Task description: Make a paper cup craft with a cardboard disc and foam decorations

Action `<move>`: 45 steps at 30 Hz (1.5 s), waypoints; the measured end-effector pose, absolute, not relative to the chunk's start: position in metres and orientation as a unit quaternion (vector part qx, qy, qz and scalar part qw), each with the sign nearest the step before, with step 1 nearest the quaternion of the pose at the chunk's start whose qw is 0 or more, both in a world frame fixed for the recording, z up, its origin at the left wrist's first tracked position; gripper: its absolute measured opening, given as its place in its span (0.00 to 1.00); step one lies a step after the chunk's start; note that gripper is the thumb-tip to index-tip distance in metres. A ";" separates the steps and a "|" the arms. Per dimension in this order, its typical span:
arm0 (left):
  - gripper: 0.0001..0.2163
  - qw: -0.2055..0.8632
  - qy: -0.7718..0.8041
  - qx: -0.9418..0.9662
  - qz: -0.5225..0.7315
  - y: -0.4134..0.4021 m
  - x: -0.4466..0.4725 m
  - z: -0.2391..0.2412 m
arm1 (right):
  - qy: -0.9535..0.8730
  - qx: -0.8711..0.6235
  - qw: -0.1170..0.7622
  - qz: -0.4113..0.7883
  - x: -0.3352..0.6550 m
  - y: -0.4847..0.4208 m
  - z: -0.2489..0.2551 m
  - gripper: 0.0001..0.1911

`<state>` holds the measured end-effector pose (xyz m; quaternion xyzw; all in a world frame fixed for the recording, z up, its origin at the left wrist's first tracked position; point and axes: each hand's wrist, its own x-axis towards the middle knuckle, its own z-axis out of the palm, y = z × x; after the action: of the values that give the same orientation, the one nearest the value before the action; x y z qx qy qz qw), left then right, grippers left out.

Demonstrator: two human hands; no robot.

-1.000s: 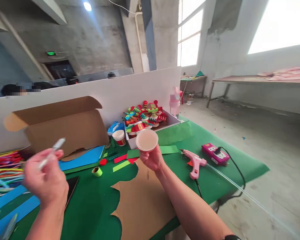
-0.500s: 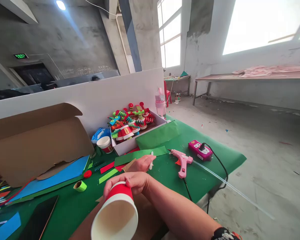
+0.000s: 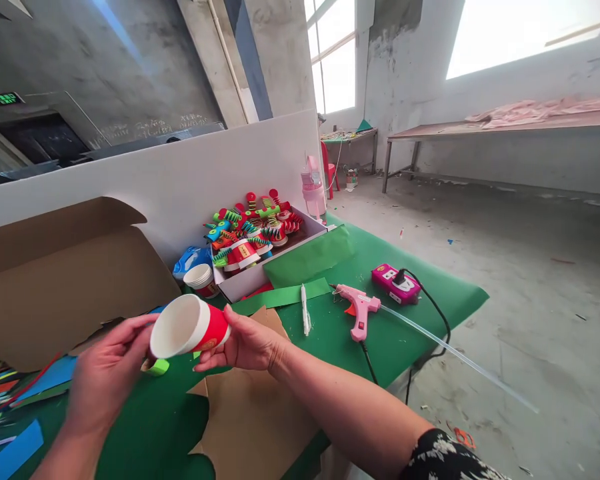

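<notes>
A red-and-white paper cup (image 3: 213, 329) is held sideways above the table, its white mouth turned to the left and towards me. My right hand (image 3: 243, 340) is closed around its base end, thumb on top and fingers below. At the rim, my left hand (image 3: 113, 363) has thumb and fingers together on the cup's left edge; the fingertips are partly hidden. Behind the left hand shows a light green paper ring (image 3: 159, 367). A white pen (image 3: 305, 310) lies across the green paper strip (image 3: 280, 297). Below the cup is a piece of brown cardboard (image 3: 260, 420).
A pink glue gun (image 3: 357, 310) with a long glue stick lies right, by a magenta power socket (image 3: 396, 283). Behind are a box (image 3: 243, 285) of colourful paper-cup figures, stacked cups (image 3: 200, 279) and a pink bottle (image 3: 313, 190). An open cardboard box (image 3: 70, 293) stands left.
My left hand has left the white pen, which now lies on the table, and come to the cup's rim. My right hand has raised the cup and turned it leftward.
</notes>
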<state>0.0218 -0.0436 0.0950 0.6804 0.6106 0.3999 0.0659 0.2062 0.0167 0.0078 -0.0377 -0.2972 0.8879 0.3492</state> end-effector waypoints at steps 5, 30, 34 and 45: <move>0.14 0.124 0.616 0.619 0.472 -0.040 0.025 0.114 | -0.313 -0.100 0.347 0.878 0.204 0.015 0.001 0.30; 0.13 -0.131 0.605 0.731 0.287 0.124 0.011 0.098 | -0.376 -0.270 0.391 0.795 0.205 0.010 -0.002 0.25; 0.12 -0.125 0.618 0.742 0.230 0.141 0.023 0.083 | -0.387 -0.273 0.393 0.788 0.205 0.008 -0.001 0.24; 0.13 -0.108 0.610 0.728 0.293 0.002 -0.008 0.036 | -0.470 -0.295 0.321 0.767 0.209 0.005 0.005 0.15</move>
<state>-0.0077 0.0021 0.0364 0.7282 0.6101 0.2930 -0.1079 0.2089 0.0048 0.0046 -0.2954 -0.4703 0.7672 0.3209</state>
